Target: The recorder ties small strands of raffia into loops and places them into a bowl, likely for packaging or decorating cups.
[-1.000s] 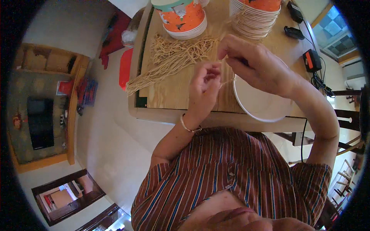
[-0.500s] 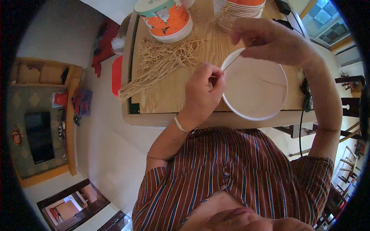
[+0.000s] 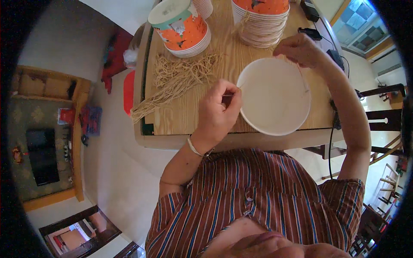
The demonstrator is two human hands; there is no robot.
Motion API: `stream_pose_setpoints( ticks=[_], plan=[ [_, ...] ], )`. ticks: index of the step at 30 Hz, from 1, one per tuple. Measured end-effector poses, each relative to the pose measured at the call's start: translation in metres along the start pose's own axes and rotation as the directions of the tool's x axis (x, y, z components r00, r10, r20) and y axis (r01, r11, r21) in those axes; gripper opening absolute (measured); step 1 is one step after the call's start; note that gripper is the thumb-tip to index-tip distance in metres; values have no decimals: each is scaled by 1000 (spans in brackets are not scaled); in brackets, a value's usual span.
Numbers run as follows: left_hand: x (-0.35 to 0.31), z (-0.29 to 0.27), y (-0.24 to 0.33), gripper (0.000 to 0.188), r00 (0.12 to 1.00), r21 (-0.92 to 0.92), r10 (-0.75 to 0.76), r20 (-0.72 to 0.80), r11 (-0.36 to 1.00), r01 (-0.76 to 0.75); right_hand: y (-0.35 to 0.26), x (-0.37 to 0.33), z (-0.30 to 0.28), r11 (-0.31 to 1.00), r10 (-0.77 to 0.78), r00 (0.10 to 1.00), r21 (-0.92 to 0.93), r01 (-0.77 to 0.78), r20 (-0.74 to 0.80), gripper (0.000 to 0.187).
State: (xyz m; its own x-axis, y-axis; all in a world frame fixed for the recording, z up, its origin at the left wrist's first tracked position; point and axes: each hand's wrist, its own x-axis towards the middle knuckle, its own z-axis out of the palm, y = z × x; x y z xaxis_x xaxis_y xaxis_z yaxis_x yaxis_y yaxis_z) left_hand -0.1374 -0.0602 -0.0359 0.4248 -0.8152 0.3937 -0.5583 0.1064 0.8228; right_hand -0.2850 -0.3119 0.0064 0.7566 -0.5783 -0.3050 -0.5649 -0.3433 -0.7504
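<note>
A round paper bucket (image 3: 274, 103), pale inside, stands open end up near the table's front edge. My left hand (image 3: 217, 112) is at its left rim, thumb and forefinger pinched on a thin piece of twine (image 3: 241, 86). At the bucket's far right rim, my right hand (image 3: 300, 50) has its fingers drawn together on a tan strand that runs down to the right side of the rim. Its fingertips are partly hidden. A loose bundle of tan twine (image 3: 180, 81) lies on the table left of my left hand.
Behind the twine stands a stack of orange and teal paper buckets (image 3: 183, 32). A taller stack of orange buckets (image 3: 263, 28) with twine hanging on it is beyond the bucket. Black devices and cables (image 3: 310, 33) lie at the table's right side.
My right hand has moved right and away from my left hand, to the far right rim. The bucket appears slightly further left in view; my left hand keeps its pinch.
</note>
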Motion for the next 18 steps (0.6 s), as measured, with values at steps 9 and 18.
stream_pose_setpoints(
  ticks=[9,18],
  plan=[
    [9,-6,-8,9,876,-467,-413,249,741,483,36,21,31,960,-167,977,246,131,131,22],
    [9,-5,-7,30,987,-149,-156,45,976,161,47,3,-1,975,-131,978,199,98,160,25]
  ],
)
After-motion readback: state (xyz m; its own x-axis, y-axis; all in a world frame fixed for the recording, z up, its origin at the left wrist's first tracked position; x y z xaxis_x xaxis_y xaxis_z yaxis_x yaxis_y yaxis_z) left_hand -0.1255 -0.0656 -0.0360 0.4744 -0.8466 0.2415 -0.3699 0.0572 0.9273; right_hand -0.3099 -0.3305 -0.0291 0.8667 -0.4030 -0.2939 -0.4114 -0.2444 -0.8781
